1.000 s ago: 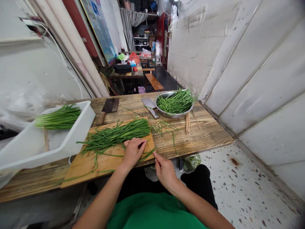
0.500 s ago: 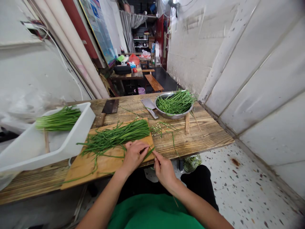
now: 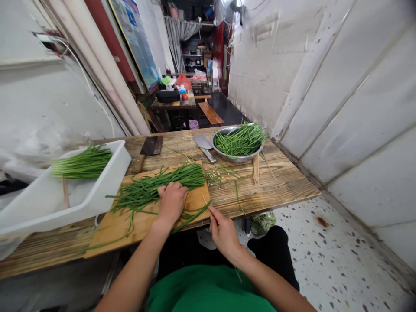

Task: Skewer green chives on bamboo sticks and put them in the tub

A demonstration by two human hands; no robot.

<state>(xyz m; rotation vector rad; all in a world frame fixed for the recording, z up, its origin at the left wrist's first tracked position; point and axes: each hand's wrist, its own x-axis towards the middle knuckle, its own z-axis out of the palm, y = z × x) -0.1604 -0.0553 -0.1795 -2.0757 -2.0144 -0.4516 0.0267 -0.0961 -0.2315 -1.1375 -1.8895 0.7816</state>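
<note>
A pile of garlic chives [image 3: 156,184] lies across the wooden cutting board [image 3: 117,229]. My left hand [image 3: 173,200] is at the pile's near edge, its fingers curled down onto the stalks and the fingertips partly hidden. My right hand [image 3: 224,227] pinches a thin bamboo skewer [image 3: 204,199] at the board's right corner; its other end sticks out below the wrist. Several chive stalks [image 3: 191,219] hang from the skewer by their ends and trail left over the board's front edge.
A steel bowl [image 3: 222,152] heaped with chives stands at the back right, bamboo skewers [image 3: 256,169] beside it. A cleaver with a metal handle [image 3: 208,154] and a dark-bladed one [image 3: 151,146] lie behind the board. At left is a white tray [image 3: 107,190] with more chives.
My left hand has moved from the skewer tip left and up to the chive pile, leaving stalks hanging from the skewer. The right hand has stayed in place.
</note>
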